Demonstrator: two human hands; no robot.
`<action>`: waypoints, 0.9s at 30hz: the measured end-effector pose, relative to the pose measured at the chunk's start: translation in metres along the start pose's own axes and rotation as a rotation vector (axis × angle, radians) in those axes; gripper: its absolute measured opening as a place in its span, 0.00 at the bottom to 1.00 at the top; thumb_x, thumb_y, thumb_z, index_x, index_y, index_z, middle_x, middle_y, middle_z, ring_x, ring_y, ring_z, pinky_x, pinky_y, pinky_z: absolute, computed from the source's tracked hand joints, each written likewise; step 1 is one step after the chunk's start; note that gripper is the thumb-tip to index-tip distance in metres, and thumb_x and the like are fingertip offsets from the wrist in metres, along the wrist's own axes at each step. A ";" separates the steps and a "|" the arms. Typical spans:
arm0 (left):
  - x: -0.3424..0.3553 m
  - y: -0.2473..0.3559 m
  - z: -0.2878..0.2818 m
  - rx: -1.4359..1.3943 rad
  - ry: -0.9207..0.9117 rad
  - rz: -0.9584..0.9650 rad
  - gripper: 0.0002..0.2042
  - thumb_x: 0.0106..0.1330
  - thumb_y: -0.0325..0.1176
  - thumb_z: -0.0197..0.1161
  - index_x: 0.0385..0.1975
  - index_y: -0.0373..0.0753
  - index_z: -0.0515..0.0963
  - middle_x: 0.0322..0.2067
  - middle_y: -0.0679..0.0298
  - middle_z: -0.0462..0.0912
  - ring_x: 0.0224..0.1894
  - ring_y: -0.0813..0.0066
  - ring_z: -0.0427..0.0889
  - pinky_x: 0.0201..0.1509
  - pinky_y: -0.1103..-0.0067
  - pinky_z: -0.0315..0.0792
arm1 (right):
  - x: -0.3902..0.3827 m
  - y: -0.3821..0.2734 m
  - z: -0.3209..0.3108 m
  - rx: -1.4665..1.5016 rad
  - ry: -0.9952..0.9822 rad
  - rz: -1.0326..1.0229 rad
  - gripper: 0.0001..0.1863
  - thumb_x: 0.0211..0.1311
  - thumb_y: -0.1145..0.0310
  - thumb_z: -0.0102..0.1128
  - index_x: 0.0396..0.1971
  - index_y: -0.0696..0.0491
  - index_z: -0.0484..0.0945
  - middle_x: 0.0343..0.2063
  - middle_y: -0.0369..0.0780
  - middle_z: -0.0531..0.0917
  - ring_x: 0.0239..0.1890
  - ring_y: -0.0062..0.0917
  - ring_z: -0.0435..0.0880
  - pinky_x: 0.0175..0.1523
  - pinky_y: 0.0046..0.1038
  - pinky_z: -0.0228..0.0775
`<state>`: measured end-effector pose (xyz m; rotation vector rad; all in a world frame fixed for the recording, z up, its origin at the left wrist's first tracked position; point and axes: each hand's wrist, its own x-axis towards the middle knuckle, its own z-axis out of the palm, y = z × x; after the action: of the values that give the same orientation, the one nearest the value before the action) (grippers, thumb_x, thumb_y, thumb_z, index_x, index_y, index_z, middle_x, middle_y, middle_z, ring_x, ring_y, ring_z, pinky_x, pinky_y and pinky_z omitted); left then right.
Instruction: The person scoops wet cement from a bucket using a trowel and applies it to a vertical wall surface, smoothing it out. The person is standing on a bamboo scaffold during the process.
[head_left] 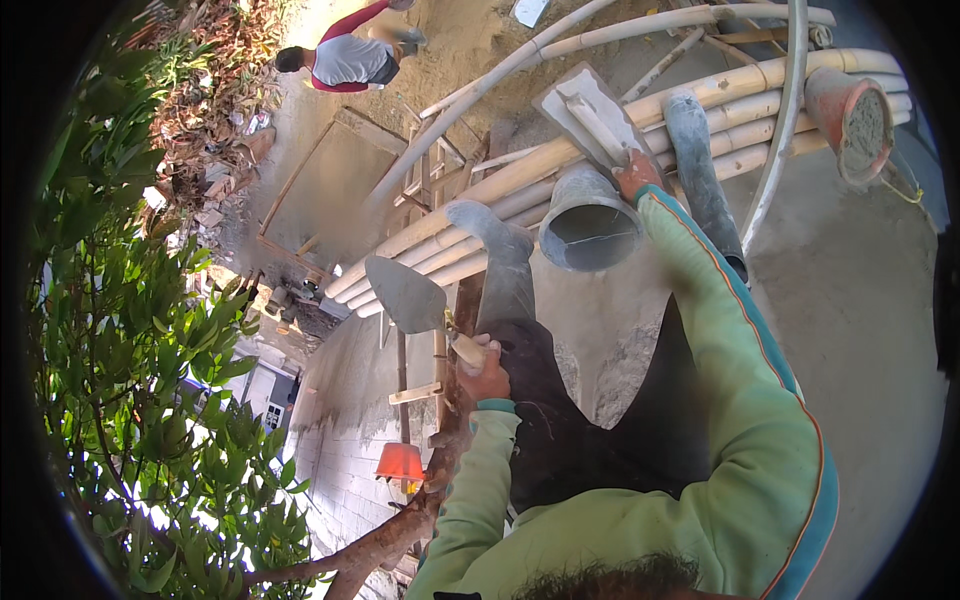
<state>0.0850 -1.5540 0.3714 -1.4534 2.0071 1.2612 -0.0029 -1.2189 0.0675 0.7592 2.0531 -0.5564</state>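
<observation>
My left hand (485, 371) is closed round the wooden handle of a pointed trowel (405, 296), its broad grey blade angled up and away to the left. With my right arm stretched forward, my right hand (636, 176) grips the near end of a rectangular plastering float (578, 108), which is smeared with grey mortar. Just below that hand is a grey bucket (588, 228), its wide mouth facing me. Both my boots, one of them the right boot (694, 150), rest on a bundle of bamboo poles (545, 163).
An orange bucket of grey mortar (862, 135) stands on the poles at far right. A pale curved pole (783, 130) crosses near it. Below left hangs a smaller orange bucket (400, 462) beside a block wall (335, 455). Leafy branches (130, 380) fill the left. Another person (347, 60) is on the ground below.
</observation>
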 end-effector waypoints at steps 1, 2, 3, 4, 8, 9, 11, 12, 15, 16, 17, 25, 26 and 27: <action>0.000 0.000 0.001 0.003 0.008 -0.006 0.11 0.59 0.21 0.65 0.41 0.30 0.78 0.36 0.64 0.80 0.37 0.77 0.79 0.43 0.80 0.74 | 0.006 -0.005 0.001 -0.013 0.020 -0.009 0.31 0.62 0.54 0.65 0.61 0.54 0.70 0.55 0.56 0.77 0.58 0.52 0.77 0.64 0.44 0.69; -0.002 0.000 0.000 0.008 0.022 0.013 0.10 0.59 0.22 0.65 0.41 0.30 0.78 0.35 0.63 0.80 0.36 0.76 0.78 0.43 0.80 0.74 | 0.012 -0.014 0.000 0.043 -0.048 0.009 0.33 0.62 0.52 0.64 0.62 0.54 0.70 0.56 0.56 0.76 0.59 0.52 0.77 0.65 0.44 0.69; -0.001 0.003 0.003 0.020 0.015 0.037 0.10 0.60 0.23 0.65 0.41 0.30 0.79 0.35 0.63 0.80 0.36 0.76 0.78 0.43 0.80 0.73 | 0.020 -0.015 -0.005 0.108 -0.104 0.046 0.34 0.63 0.49 0.63 0.63 0.54 0.70 0.58 0.56 0.76 0.60 0.51 0.76 0.65 0.43 0.68; 0.001 0.003 0.003 0.027 0.012 0.060 0.10 0.60 0.24 0.65 0.41 0.30 0.79 0.35 0.62 0.81 0.35 0.76 0.78 0.42 0.80 0.72 | 0.021 -0.017 -0.004 0.168 -0.159 0.078 0.36 0.63 0.46 0.62 0.64 0.54 0.70 0.59 0.56 0.75 0.61 0.51 0.76 0.65 0.43 0.68; 0.004 -0.003 -0.002 -0.027 0.041 0.002 0.10 0.60 0.24 0.65 0.40 0.30 0.79 0.34 0.63 0.80 0.35 0.76 0.78 0.42 0.80 0.72 | -0.009 -0.040 -0.004 0.026 -0.124 0.070 0.43 0.63 0.32 0.52 0.63 0.55 0.71 0.58 0.51 0.78 0.64 0.44 0.74 0.70 0.41 0.62; 0.004 -0.005 -0.004 -0.030 0.053 -0.010 0.10 0.60 0.24 0.65 0.40 0.31 0.79 0.34 0.63 0.80 0.35 0.77 0.78 0.42 0.80 0.72 | -0.022 -0.048 -0.013 0.029 -0.180 -0.002 0.43 0.63 0.31 0.52 0.63 0.55 0.72 0.58 0.50 0.78 0.64 0.44 0.74 0.70 0.40 0.62; 0.005 -0.007 -0.006 -0.036 0.042 -0.015 0.10 0.60 0.24 0.65 0.41 0.31 0.78 0.34 0.64 0.80 0.35 0.77 0.78 0.42 0.80 0.72 | -0.042 -0.053 -0.031 0.046 -0.278 -0.131 0.43 0.63 0.31 0.52 0.62 0.55 0.73 0.60 0.49 0.77 0.64 0.45 0.73 0.70 0.40 0.62; 0.008 -0.007 -0.006 -0.036 0.014 -0.008 0.10 0.60 0.24 0.66 0.41 0.31 0.78 0.34 0.64 0.80 0.35 0.77 0.77 0.42 0.80 0.72 | -0.052 -0.043 -0.023 0.074 -0.183 -0.214 0.42 0.61 0.31 0.56 0.58 0.55 0.76 0.60 0.49 0.76 0.63 0.46 0.73 0.69 0.41 0.62; 0.013 -0.012 -0.008 -0.012 -0.005 0.036 0.10 0.61 0.23 0.65 0.41 0.32 0.77 0.34 0.64 0.80 0.34 0.77 0.77 0.41 0.80 0.72 | -0.085 -0.032 -0.027 -0.055 -0.034 -0.425 0.35 0.60 0.37 0.62 0.52 0.53 0.79 0.55 0.48 0.77 0.59 0.45 0.75 0.65 0.43 0.64; 0.014 -0.013 -0.008 0.000 -0.003 0.056 0.10 0.61 0.23 0.65 0.42 0.32 0.77 0.34 0.64 0.80 0.34 0.77 0.77 0.41 0.79 0.72 | -0.097 -0.036 -0.032 -0.075 -0.036 -0.517 0.32 0.59 0.40 0.64 0.51 0.53 0.79 0.53 0.47 0.77 0.58 0.45 0.76 0.64 0.43 0.65; 0.016 -0.013 -0.008 0.016 0.008 0.058 0.10 0.60 0.23 0.66 0.41 0.32 0.77 0.34 0.64 0.80 0.34 0.76 0.78 0.41 0.79 0.72 | -0.110 -0.042 -0.039 -0.100 -0.033 -0.602 0.30 0.58 0.43 0.66 0.50 0.52 0.79 0.51 0.46 0.78 0.57 0.44 0.76 0.63 0.44 0.65; 0.033 0.004 -0.015 0.110 0.045 0.129 0.11 0.56 0.27 0.68 0.38 0.32 0.79 0.33 0.62 0.83 0.35 0.73 0.80 0.43 0.77 0.73 | -0.223 -0.066 -0.053 -0.116 0.106 -0.599 0.26 0.55 0.57 0.70 0.52 0.50 0.77 0.52 0.44 0.78 0.56 0.40 0.77 0.59 0.45 0.67; 0.038 -0.001 -0.013 0.004 0.096 0.177 0.13 0.56 0.32 0.69 0.36 0.30 0.81 0.30 0.61 0.83 0.33 0.66 0.81 0.44 0.70 0.75 | -0.241 -0.064 -0.063 -0.149 0.024 -0.545 0.25 0.56 0.57 0.69 0.52 0.50 0.77 0.52 0.44 0.78 0.57 0.39 0.77 0.59 0.44 0.67; 0.045 -0.006 -0.019 -0.004 0.068 0.151 0.13 0.55 0.31 0.68 0.36 0.30 0.81 0.30 0.61 0.84 0.33 0.66 0.81 0.44 0.71 0.75 | -0.259 -0.061 -0.075 -0.231 -0.072 -0.531 0.24 0.58 0.56 0.66 0.53 0.50 0.77 0.52 0.43 0.79 0.58 0.39 0.77 0.60 0.44 0.67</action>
<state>0.0760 -1.5955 0.3470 -1.3863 2.1965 1.2913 0.0292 -1.2962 0.3313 0.0491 2.2031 -0.6093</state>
